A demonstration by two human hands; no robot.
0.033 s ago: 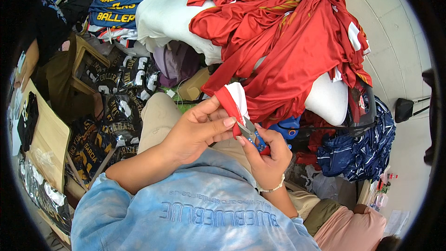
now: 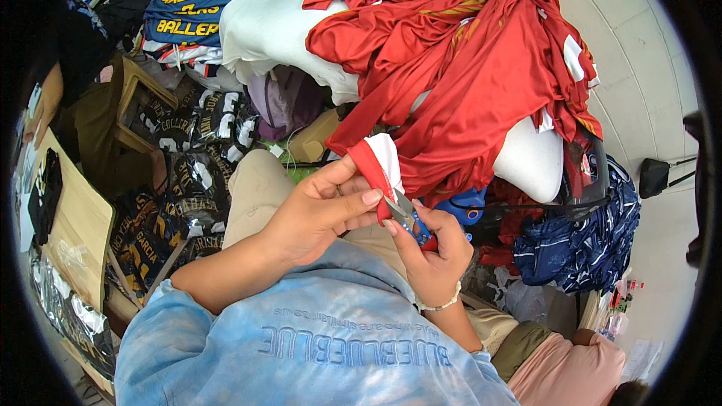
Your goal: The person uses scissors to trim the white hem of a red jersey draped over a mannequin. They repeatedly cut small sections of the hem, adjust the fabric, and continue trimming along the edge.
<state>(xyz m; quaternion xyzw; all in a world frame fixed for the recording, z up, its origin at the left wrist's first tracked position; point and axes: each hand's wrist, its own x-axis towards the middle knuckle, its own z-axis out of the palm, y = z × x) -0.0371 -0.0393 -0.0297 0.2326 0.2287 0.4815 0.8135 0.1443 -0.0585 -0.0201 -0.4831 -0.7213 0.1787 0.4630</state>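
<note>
My left hand [image 2: 325, 207] grips a folded red-and-white piece of fabric [image 2: 383, 154] between thumb and fingers, in the middle of the view. My right hand [image 2: 432, 244] is closed on small scissors [image 2: 404, 213] with blue and red handles, their blades against the red edge of that fabric, just beside my left thumb. A large heap of glossy red garments [image 2: 444, 90] lies beyond my hands, draped over a white padded shape [image 2: 526, 162]. My hands are above my lap, in front of my light-blue shirt.
Navy-and-yellow jerseys [image 2: 195, 11] lie at the back left, black bagged garments [image 2: 203, 180] and a wooden board [image 2: 75, 256] at the left, navy garments [image 2: 571, 240] at the right. Another person's arm [image 2: 49, 94] shows at the far left, another person in pink [image 2: 571, 376] at the lower right.
</note>
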